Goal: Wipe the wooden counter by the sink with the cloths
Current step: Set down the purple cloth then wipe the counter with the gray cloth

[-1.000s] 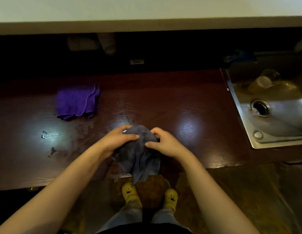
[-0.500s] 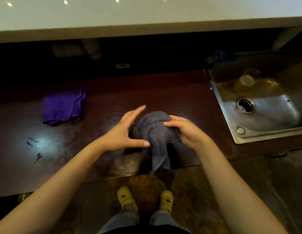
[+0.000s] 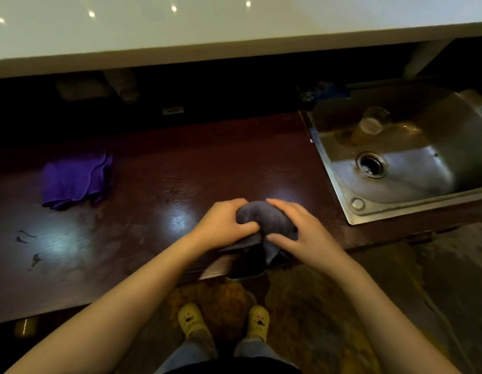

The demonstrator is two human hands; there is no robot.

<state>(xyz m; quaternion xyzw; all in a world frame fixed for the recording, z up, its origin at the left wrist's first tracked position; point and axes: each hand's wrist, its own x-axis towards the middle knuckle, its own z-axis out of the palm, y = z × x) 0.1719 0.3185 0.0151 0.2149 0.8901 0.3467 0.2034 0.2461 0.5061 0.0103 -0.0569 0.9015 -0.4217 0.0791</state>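
A bunched grey cloth (image 3: 264,215) sits near the front edge of the dark wooden counter (image 3: 180,168), with a loose end hanging past the edge. My left hand (image 3: 223,225) grips its left side and my right hand (image 3: 296,233) grips its right side. A folded purple cloth (image 3: 75,179) lies flat on the counter at the left, apart from both hands. The steel sink (image 3: 396,184) is set into the counter to the right of my hands.
A clear cup (image 3: 369,125) lies in the sink's far corner above the drain (image 3: 370,164). Small dark specks (image 3: 26,238) mark the counter at the left. A white ledge (image 3: 234,36) overhangs the back. My yellow shoes (image 3: 191,319) stand on the floor below.
Both hands have closed tighter on the grey cloth, the left hand going from spread fingers to a grip. The cloth is more bunched. The view has shifted slightly right toward the sink.
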